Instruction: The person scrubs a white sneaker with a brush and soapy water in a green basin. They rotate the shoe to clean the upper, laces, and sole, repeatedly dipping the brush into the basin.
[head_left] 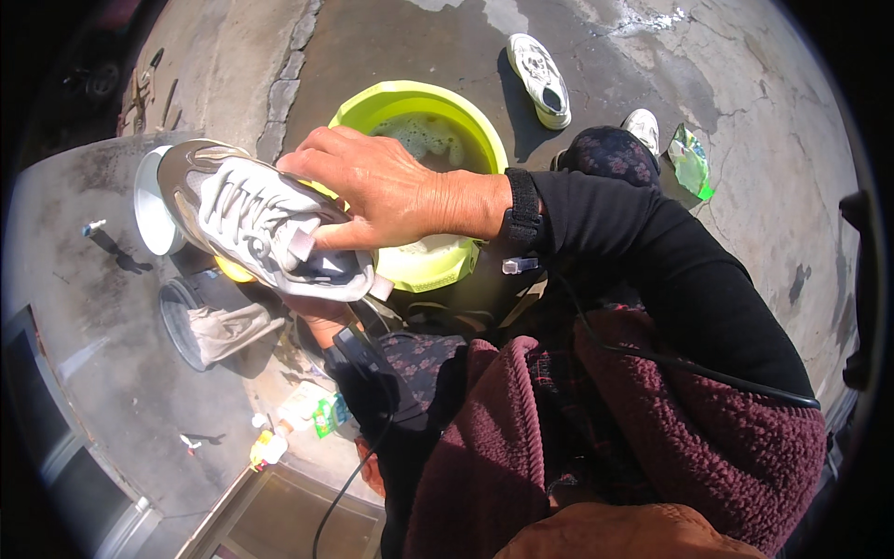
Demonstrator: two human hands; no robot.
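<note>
A white and beige sneaker (pixel 247 210) with white laces hangs above the ground at the left, its opening turned toward me. My right hand (pixel 382 182) grips it from above, thumb at the tongue and fingers over the far side. From underneath, my left hand (pixel 321 319) supports the heel end; most of its fingers are hidden by the sneaker. Just beyond and right of the sneaker stands a yellow-green basin (pixel 494 130) holding foamy water (pixel 433 142), partly covered by my right hand and wrist.
Another white sneaker (pixel 535 74) lies beyond the basin. A white shoe (pixel 643 126) shows past my knee, beside a green-white packet (pixel 689 163). Left are a white tub (pixel 154 200) and a grey bucket (pixel 179 326) with beige cloth (pixel 233 331). Bottles (pixel 270 447) stand lower left.
</note>
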